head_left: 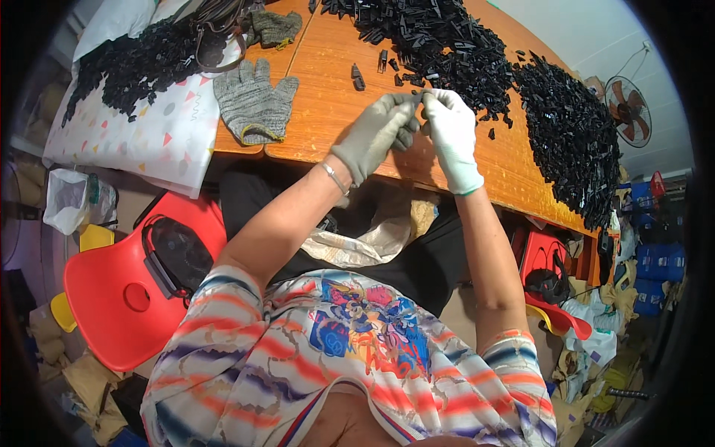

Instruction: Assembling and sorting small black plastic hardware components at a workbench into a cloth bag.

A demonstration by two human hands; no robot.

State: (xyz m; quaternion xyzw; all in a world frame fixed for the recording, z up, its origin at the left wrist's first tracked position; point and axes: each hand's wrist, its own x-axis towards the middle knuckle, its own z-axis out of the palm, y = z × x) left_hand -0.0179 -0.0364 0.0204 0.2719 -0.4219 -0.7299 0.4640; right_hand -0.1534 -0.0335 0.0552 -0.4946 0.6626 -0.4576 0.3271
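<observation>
My left hand (378, 135), in a greyish work glove, meets my right hand (453, 138), in a whiter one, above the table's front edge. Both are closed, fingertips pinched together around a small black plastic piece (419, 97). Gloved fingers cover most of that piece, so its exact shape is hidden. Just beyond them a large heap of small black plastic parts (439, 52) spreads over the wooden table (316, 112). A few single parts (357, 77) lie apart from the heap, beyond my left hand.
Grey knitted gloves (255, 100) lie left of my hands. Another black heap (141, 63) rests on a patterned sheet (141, 141); a third pile (570, 134) covers the right side. A whitish sack (357, 246) sits between my legs. Red chairs (97, 290) flank me.
</observation>
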